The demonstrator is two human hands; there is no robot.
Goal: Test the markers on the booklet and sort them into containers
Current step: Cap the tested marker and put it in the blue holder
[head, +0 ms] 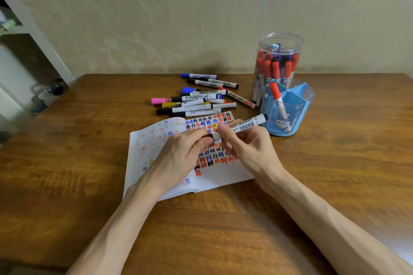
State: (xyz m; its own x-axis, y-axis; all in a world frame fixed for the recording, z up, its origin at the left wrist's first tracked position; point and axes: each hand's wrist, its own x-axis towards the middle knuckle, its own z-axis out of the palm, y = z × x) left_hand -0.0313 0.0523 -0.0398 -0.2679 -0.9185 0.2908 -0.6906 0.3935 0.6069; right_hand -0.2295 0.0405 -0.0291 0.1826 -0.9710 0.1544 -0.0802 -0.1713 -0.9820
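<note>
The wooden surface (223, 230) runs out to the wall, and everything I'm working with sits on it. Right in front of me lies the open booklet (223, 176), its pages covered in rows of small hash marks in black, blue, red and orange.

Far right, near the wall, stands the clear jar (281, 37), packed with upright markers, mostly red-capped. Just in front of it, touching or nearly so, is the blue holder (297, 114) with its divided compartments; a single red-capped marker (278, 100) leans in the front left one. Beyond the booklet lies the loose pile of markers (196, 100), on their sides, with blue, black, pink, yellow and red caps.

Above the booklet I hold a white whiteboard marker (245, 126) level, its far end pointing at the holder. My left hand (178, 152) has its fingers (196, 133) curled round the near end, hiding it. My right hand (250, 147) pinches the barrel between thumb and fingers.
</note>
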